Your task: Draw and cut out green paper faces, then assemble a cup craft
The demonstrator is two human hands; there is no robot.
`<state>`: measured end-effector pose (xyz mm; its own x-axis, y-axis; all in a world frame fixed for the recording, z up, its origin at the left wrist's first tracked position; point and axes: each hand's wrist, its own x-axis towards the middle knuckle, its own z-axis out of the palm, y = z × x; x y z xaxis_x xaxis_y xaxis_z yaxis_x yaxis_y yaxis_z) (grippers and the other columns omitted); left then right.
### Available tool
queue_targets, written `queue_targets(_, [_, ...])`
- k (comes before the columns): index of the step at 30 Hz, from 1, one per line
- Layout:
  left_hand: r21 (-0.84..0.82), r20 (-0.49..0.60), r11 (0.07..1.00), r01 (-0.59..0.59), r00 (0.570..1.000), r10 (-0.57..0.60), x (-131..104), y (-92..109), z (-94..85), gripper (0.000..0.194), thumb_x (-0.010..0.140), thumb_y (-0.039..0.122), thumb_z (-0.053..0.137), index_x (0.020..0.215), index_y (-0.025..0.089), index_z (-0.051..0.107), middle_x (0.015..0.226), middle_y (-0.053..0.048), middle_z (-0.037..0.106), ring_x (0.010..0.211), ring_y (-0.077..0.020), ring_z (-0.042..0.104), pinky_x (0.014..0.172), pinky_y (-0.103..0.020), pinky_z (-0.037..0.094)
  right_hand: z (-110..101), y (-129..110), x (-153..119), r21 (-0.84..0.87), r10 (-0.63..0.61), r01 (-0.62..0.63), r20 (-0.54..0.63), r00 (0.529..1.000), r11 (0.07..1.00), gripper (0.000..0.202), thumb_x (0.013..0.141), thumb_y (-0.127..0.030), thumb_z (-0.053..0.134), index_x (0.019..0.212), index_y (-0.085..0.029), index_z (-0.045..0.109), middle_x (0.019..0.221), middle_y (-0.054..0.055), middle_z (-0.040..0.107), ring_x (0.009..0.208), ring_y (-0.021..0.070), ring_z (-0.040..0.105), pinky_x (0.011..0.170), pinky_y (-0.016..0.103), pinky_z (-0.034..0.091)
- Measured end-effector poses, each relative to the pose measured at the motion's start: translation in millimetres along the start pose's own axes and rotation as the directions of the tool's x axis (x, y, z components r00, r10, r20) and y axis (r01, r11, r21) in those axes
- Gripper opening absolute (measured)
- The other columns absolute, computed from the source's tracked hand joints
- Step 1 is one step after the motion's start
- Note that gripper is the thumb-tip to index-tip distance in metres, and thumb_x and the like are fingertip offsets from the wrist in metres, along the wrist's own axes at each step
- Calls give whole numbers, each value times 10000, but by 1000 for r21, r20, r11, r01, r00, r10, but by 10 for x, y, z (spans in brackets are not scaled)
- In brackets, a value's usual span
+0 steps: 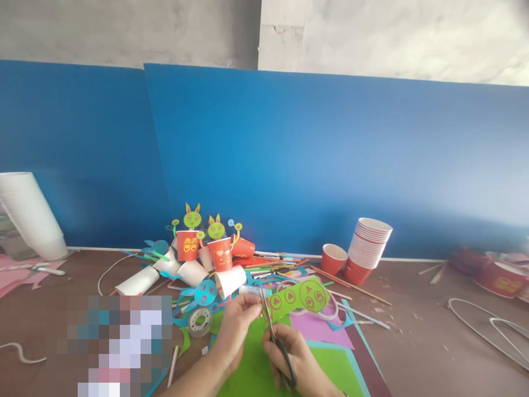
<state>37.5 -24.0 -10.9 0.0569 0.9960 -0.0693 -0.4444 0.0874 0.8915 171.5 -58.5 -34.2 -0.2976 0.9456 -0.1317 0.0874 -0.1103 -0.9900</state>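
My right hand (289, 353) grips a pair of scissors (283, 353) with dark handles, its blades pointing up and away from me. The blades lie at the left end of a green paper strip (295, 298) drawn with hearts in circles and a larger rabbit face. My left hand (237, 325) pinches the strip's left end beside the blades; its fingertips partly hide the paper there. Below both hands lies a large green paper sheet (252, 358) on the table. A roll of clear tape (200, 322) rests just left of my left hand.
Red paper cups with green rabbit heads (192, 219) stand at the back, among white cups (138, 281), pens and paper scraps. A stack of cups (369, 245) rises at the back right. Purple paper (318, 328) lies right of the hands. White cups (31, 212) lean far left.
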Motion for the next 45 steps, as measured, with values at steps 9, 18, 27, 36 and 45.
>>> queue_targets(9, [-30,3,999,21,1000,-21,-22,14,30,171,579,234,720,698,164,620,621,14,607,620,-136,508,661,-272,363,3,60,21,7,-31,31,-19,999,999,422,722,-587,593,732,-179,483,393,-92,438,285,50,392,271,133,232])
queue_targets(18, [4,-1,999,37,999,-37,-51,12,30,144,588,240,701,679,170,615,624,16,589,632,-139,494,670,-271,362,-5,58,22,-6,-40,40,-20,999,999,426,727,-595,583,738,-182,480,386,-98,422,279,54,390,271,137,234])
queue_targets(27, [-1,0,999,44,999,-44,-49,12,44,130,579,220,698,668,160,624,603,16,588,620,-134,486,657,-273,358,7,62,8,31,-20,21,-29,999,999,413,723,-566,614,765,-177,479,420,-94,451,299,51,407,272,134,256])
queue_targets(36, [-18,20,997,69,997,-69,-56,-2,39,145,582,216,688,692,162,610,623,15,608,638,-134,489,675,-280,355,8,80,22,30,-48,49,-26,998,998,429,731,-584,598,762,-174,476,424,-94,448,301,44,398,272,132,254])
queue_targets(45, [-53,27,995,88,996,-87,-55,-1,42,158,574,215,695,691,157,605,622,26,595,638,-125,480,678,-273,354,17,102,21,15,-29,29,-42,999,999,385,755,-549,580,759,-182,464,418,-103,434,289,41,388,268,130,254])
